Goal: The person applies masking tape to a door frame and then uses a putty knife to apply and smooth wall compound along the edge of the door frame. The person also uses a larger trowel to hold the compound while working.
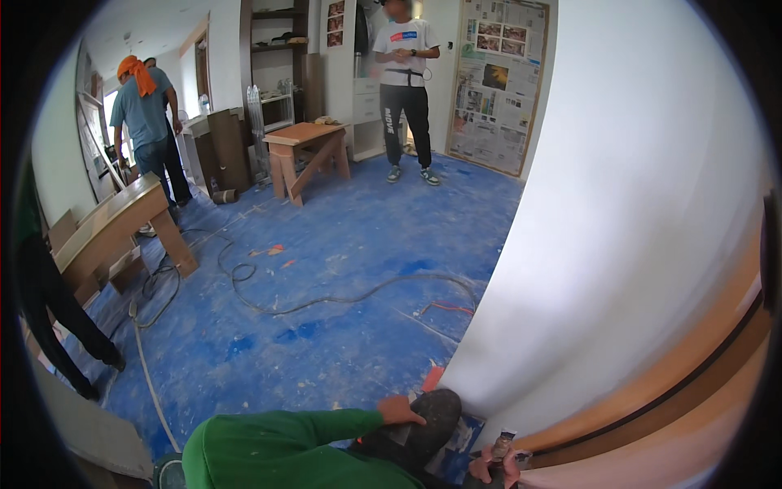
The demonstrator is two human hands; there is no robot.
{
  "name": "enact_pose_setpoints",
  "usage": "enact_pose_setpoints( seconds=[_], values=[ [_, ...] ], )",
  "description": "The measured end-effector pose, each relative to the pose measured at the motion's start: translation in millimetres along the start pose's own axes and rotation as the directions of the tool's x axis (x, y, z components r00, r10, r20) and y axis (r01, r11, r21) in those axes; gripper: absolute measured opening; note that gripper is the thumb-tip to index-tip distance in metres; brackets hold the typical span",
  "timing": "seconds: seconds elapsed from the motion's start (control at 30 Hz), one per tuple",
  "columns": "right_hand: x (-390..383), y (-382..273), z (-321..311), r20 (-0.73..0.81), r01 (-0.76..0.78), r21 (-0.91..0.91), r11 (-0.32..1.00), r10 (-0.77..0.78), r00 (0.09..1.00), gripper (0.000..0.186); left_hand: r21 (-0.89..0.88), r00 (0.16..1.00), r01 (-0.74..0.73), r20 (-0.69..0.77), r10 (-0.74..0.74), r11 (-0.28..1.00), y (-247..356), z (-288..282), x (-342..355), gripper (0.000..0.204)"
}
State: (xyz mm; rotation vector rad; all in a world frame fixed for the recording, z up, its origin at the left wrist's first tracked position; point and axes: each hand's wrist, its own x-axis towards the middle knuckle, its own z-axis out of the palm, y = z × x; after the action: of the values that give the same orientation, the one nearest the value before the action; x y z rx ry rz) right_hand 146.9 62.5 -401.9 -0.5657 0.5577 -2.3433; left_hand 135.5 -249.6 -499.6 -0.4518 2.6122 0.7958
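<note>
My left hand (401, 410) comes out of a green sleeve (285, 432) and lies against my dark, dust-marked knee (438, 416). Its thumb is stretched out, and I see nothing held in it. At the lower right, close to the foot of the white wall, my right hand (493, 470) is closed around a small tool (503, 444). The tool has a brownish-grey body and a pale upper end; its exact kind is too small to tell. A red scrap (432, 377) shows just beyond my knee, beside the wall corner.
White wall (603, 204) rises at right, beside orange-brown trim (652, 391). Blue sheeting (350, 342) covers the floor, crossed by a dark cable (350, 299). Wooden benches (305, 134) stand farther off. Co-workers stand at far left (147, 106), near left (57, 301) and back (407, 81).
</note>
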Motion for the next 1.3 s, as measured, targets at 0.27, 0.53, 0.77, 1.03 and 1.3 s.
enact_pose_setpoints(
  seconds=[0.27, 0.53, 0.77, 1.03, 1.3],
  values=[
    [-5.1, 1.5, 7.2, 0.124, -0.013, 0.022, 1.0, 0.01, 0.992, 0.058, 0.103, 0.978, -0.088, 0.2, 0.066, 0.991, -17.2, -0.1, -8.3, 0.088],
    [-9.4, 6.7, -3.7, -0.026, 0.051, -0.045, 0.998, -0.052, 0.998, 0.042, -0.023, 0.897, -0.312, 0.321, 0.303, 0.95, -15.7, -54.8, -53.3, 0.077],
    [-3.8, 11.2, 16.0, -0.241, 0.081, -0.031, 0.996, -0.087, 0.967, 0.036, -0.167, 0.973, -0.079, 0.2, 0.112, 0.983, -89.1, 0.3, 8.4, 0.081],
    [3.6, 6.1, 20.2, -0.059, 0.04, -0.059, 0.997, -0.043, 0.997, 0.035, -0.287, 0.935, -0.252, 0.175, 0.309, 0.924, -78.1, -18.5, -32.4, 0.074],
    [2.1, 2.3, 25.3, 0.0, 0.038, -0.058, 0.998, -0.038, 0.999, 0.035, -0.309, 0.907, -0.004, 0.4, 0.134, 0.951, -97.2, -11.3, -24.6, 0.07]
  ],
)
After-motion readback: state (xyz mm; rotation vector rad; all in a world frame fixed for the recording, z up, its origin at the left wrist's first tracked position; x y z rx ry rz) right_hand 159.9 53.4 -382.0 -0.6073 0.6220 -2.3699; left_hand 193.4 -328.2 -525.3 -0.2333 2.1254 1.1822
